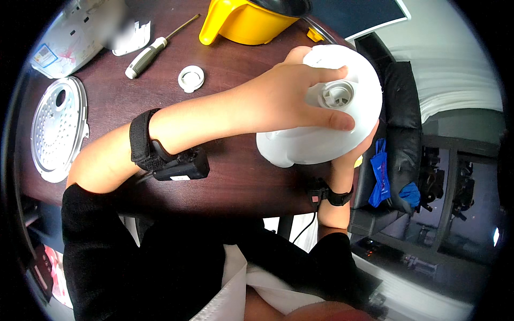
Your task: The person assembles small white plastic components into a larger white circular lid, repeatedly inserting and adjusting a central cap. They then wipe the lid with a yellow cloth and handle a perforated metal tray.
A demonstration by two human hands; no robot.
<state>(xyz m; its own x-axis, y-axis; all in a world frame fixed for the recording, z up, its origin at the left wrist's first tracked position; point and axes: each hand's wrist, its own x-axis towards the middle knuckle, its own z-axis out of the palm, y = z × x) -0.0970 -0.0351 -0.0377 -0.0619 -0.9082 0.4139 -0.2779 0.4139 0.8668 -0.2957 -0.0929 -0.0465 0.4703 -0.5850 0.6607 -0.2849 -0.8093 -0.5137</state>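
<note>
A white rounded plastic cover point(316, 142) with a ribbed round fitting point(338, 94) in its middle is held up over the right part of the table. My left hand point(286, 96) reaches across and grips it, with thumb and a finger spread on either side of the fitting. From the near right side my right hand point(364, 148) supports its edge; most of those fingers are hidden behind the cover. Left of the hands, a small white ring-shaped cap point(191, 78) lies on the table. Beyond it lies a screwdriver point(147, 58) with a grey-green handle.
The dark brown table point(235, 176) carries a yellow container point(257, 24) with a handle at the back. At left are a perforated oval plate point(59, 128), a white patterned housing point(72, 37) and a white flat piece point(134, 40). A black padded seat point(402, 96) stands right.
</note>
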